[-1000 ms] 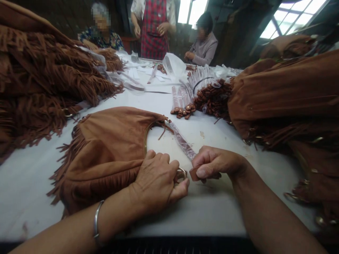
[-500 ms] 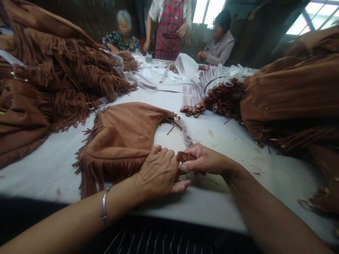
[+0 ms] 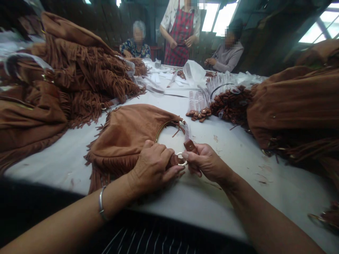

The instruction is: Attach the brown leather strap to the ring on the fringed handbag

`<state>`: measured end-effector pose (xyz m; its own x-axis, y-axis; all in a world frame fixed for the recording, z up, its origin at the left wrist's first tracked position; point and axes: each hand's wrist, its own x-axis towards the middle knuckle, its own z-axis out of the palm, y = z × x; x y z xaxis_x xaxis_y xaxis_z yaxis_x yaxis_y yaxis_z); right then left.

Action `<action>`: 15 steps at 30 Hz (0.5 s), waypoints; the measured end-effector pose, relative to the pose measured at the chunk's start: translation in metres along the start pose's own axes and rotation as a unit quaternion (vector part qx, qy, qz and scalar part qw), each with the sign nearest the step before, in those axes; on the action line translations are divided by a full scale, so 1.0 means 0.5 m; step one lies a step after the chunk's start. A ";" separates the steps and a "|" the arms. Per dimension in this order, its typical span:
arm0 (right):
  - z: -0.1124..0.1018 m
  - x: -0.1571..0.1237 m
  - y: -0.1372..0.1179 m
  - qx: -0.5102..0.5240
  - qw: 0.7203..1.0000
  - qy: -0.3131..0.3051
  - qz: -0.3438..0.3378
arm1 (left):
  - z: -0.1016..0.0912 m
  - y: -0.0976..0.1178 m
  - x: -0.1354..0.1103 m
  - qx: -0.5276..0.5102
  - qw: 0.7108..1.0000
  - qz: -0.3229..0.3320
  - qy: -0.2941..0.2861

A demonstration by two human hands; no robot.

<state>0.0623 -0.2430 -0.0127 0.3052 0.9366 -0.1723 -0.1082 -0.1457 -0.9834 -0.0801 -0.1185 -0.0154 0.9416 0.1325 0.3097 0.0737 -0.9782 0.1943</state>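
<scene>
A brown suede fringed bag lies on the white table in front of me. My left hand is closed on the bag's near corner, pinching the tab beside a metal ring. My right hand is closed on the brown end tab of a plastic-wrapped strap, holding it at the ring. The strap runs back to the bag's far corner. A silver bangle sits on my left wrist.
Heaps of the same fringed bags rise at left and at right. Wrapped straps with brown tabs and plastic bags lie mid-table. Three other people work at the far end.
My right hand has brought the strap's end tab from the table up to the ring by my left hand. The view has tilted upward and back.
</scene>
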 end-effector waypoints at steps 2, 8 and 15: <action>0.008 0.005 0.007 0.033 0.999 0.029 0.000 | -0.001 -0.005 0.002 -0.004 1.000 -0.001 -0.002; 0.005 0.011 0.015 0.058 0.997 0.004 0.041 | 0.017 0.004 0.016 0.014 0.999 0.028 0.004; -0.065 -0.014 -0.031 -0.069 0.987 -0.137 0.051 | 0.024 0.005 0.012 0.013 0.998 0.056 0.009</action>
<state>0.0925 -0.2579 0.0018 0.0294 0.9629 -0.2681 0.0102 -0.2685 -0.9632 -0.0702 -0.1220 -0.0242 0.9383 0.0252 0.3449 -0.0225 -0.9908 0.1338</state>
